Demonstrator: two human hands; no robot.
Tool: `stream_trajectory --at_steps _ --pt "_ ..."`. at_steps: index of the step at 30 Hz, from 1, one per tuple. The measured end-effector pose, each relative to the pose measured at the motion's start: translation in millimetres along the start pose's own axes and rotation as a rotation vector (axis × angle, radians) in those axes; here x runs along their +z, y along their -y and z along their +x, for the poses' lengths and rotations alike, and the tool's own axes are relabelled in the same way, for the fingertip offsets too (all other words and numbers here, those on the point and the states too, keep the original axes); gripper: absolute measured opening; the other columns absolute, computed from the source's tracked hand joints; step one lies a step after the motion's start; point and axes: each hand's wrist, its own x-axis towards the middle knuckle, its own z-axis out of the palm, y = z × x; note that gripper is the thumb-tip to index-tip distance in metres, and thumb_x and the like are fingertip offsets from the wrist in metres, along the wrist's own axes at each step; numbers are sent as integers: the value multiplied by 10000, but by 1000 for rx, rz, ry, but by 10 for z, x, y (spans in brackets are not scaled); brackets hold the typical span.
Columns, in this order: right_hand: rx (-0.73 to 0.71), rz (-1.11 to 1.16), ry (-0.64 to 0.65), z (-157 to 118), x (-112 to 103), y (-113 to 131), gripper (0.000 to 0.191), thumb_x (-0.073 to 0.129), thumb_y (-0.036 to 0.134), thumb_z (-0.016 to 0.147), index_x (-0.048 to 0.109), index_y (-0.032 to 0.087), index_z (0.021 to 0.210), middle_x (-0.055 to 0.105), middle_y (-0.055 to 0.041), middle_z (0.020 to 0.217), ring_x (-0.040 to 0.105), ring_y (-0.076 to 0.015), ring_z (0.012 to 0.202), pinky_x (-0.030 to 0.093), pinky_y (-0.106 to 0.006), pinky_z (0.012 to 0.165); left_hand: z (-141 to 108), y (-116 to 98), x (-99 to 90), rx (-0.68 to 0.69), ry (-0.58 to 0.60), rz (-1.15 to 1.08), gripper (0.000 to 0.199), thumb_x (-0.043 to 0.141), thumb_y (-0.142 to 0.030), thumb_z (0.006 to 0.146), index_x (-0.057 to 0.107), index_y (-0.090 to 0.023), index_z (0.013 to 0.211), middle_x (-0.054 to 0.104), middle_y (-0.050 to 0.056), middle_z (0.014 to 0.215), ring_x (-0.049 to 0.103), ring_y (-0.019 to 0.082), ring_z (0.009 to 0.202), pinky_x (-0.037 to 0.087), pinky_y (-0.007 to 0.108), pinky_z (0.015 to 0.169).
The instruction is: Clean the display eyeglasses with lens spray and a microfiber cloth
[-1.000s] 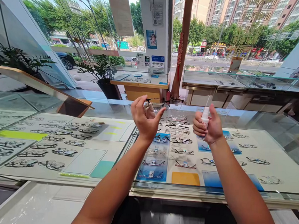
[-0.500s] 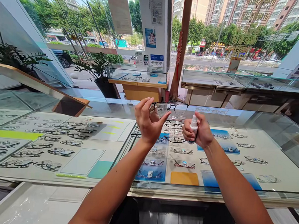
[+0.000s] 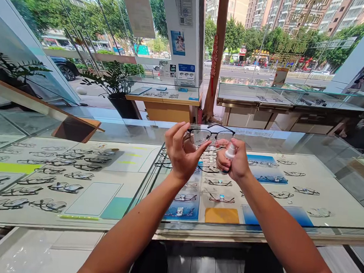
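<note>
Dark-framed eyeglasses (image 3: 213,135) are held up above the glass counter, lenses upright. My left hand (image 3: 182,150) is closed on their left side, with thumb and fingers around the left lens. My right hand (image 3: 237,160) is wrapped round a small white spray bottle (image 3: 230,151), a finger at its top. The bottle stands close below the right lens, its nozzle turned toward the glasses. Most of the bottle's body is hidden by my fingers.
Beneath my hands is a glass display counter (image 3: 288,227) with rows of eyeglasses inside. A yellow cloth-like rectangle (image 3: 222,215) lies near its front. At left, a wooden-edged panel (image 3: 74,128) leans over the counter. An open white drawer (image 3: 36,255) is at lower left.
My right hand has moved left with the spray bottle, closer to the eyeglasses, and the bottle has tilted. The eyeglasses have shifted slightly right and down. The view has turned slightly.
</note>
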Motion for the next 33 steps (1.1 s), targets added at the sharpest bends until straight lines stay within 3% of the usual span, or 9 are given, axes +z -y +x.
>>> stream_trajectory --at_steps 10,13,15,21,24,28,31,33 --pt "4 10 73 -38 -1 49 534 532 740 871 631 231 998 380 122 372 216 -111 306 237 -257 384 -2 -24 14 -41 -18 -67 752 941 -500 811 601 -267 1441 642 137 1345 639 305 1261 576 472 1053" --pt "27 11 87 -49 9 60 628 494 825 869 625 228 1015 389 116 374 225 -116 309 228 -263 388 9 -39 17 -84 -19 -54 728 921 -535 825 606 -258 1419 651 138 1321 641 301 1246 575 466 1045" --pt "29 17 122 -56 16 59 582 508 782 861 613 232 1020 422 105 396 255 -122 321 251 -266 403 28 -29 15 -128 -27 -27 708 885 -584 849 601 -252 1406 653 136 1306 650 290 1210 584 454 1013" --pt "77 77 279 -83 50 35 238 654 418 819 514 253 920 562 56 599 445 -130 444 384 -272 502 120 104 -9 -203 -87 87 644 840 -591 894 599 -264 1394 669 130 1288 656 287 1185 579 464 1023" --pt "53 79 280 -91 49 52 253 677 447 913 551 228 927 623 12 745 508 -122 509 397 -261 480 154 167 -22 -207 -109 108 644 839 -591 895 603 -262 1397 673 127 1287 656 285 1182 582 451 1001" --pt "89 149 299 -99 23 96 319 707 511 932 586 242 1054 657 -4 872 614 -151 648 524 -286 561 173 206 -33 -207 -126 113 650 853 -576 887 605 -256 1396 665 127 1287 650 280 1181 578 446 1014" --pt "157 235 386 -98 -7 110 291 659 527 946 605 251 1023 559 50 702 480 -117 502 461 -255 494 174 218 -34 -183 -136 94 654 865 -565 879 605 -247 1389 657 128 1285 644 279 1196 572 449 1036" --pt "207 247 450 -90 -28 102 434 580 655 957 633 227 908 464 63 596 363 -103 429 359 -238 423 167 223 -33 -153 -138 79 666 875 -566 868 604 -244 1385 652 133 1292 637 288 1225 567 456 1049"
